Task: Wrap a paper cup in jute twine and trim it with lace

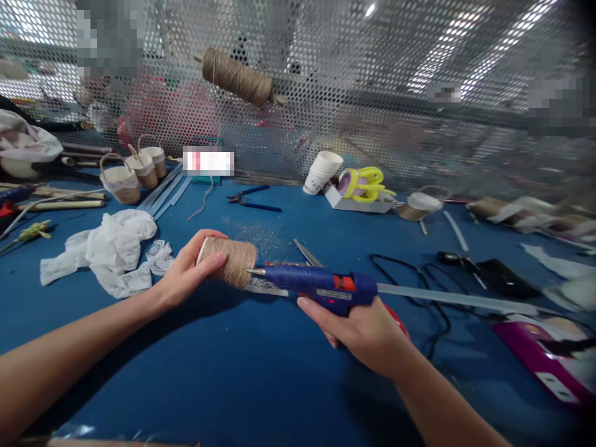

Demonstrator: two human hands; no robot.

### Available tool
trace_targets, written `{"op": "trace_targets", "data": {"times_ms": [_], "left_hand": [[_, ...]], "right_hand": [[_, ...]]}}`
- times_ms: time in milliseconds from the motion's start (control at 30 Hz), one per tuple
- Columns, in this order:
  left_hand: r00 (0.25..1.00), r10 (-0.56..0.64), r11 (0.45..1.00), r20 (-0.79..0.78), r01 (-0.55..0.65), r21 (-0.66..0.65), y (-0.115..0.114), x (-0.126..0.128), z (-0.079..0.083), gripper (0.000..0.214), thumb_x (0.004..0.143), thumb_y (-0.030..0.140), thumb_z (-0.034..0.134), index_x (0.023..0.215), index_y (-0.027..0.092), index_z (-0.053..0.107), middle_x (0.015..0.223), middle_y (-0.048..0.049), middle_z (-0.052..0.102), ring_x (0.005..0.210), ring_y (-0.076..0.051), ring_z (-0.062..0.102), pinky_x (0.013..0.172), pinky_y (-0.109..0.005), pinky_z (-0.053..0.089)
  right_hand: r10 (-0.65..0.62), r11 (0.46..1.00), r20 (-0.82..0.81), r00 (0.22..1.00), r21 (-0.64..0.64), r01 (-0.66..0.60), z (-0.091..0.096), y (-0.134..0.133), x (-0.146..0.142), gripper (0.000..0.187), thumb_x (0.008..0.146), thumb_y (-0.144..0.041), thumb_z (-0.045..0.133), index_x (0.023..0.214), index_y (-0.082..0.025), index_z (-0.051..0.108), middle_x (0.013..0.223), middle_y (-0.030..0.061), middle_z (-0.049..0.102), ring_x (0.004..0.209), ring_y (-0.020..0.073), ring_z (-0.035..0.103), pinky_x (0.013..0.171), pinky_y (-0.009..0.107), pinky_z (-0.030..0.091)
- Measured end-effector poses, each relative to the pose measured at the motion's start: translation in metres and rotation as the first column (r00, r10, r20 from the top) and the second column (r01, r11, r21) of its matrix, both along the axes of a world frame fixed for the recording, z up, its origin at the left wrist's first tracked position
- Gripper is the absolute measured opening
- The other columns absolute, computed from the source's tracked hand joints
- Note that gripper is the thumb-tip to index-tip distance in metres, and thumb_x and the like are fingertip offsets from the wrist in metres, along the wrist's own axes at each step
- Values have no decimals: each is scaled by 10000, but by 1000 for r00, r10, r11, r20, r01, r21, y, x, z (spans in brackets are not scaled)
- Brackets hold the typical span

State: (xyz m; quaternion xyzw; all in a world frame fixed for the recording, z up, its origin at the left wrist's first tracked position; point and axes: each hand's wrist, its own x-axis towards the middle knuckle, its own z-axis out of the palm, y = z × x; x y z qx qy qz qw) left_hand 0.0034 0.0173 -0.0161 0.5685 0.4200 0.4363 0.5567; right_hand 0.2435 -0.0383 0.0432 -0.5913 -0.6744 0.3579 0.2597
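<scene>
My left hand (193, 264) grips a paper cup wrapped in brown twine (237, 257), tipped on its side with the white rim toward my palm. In my right hand (358, 326) is a blue glue gun (298, 279), its metal nozzle at the twine near the cup's bottom end; whether it touches, I cannot tell. A long clear glue stick (447, 298) sticks out of the gun's back. Behind the gun lie scissors (305, 251), partly hidden, and a strip of white lace (265, 287) shows below the nozzle.
White lace fabric (112, 248) is heaped at left. Behind it stand several small twine baskets (120, 180). Pliers (256, 200), stacked paper cups (322, 171) and a white box (361, 200) holding yellow-handled scissors are farther back. A black cable (410, 267) winds on the right. A twine spool (237, 76) hangs on the mesh.
</scene>
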Motion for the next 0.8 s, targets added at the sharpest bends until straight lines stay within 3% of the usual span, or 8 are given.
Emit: {"op": "trace_targets", "data": {"times_ms": [500,800], "left_hand": [[998,-42,997,-41,45,59,-4,-1,1,356,774,410,551,1074,242,458,910,-5,549,795,-164,521,677,-263,453],[999,-2,998,-44,5,67,-2,-1,1,340,774,398,544,1067,243,466,910,-9,538,789,-164,519,667,-258,449]], "right_hand": [[23,999,-81,996,49,-19,-8,4,7,327,808,-378,517,541,-210,430,368,-58,435,330,82,439,394,221,421],[44,999,-60,997,16,-43,-2,3,4,345,771,-393,539,498,-214,425,346,-46,442,310,92,447,370,230,421]]}}
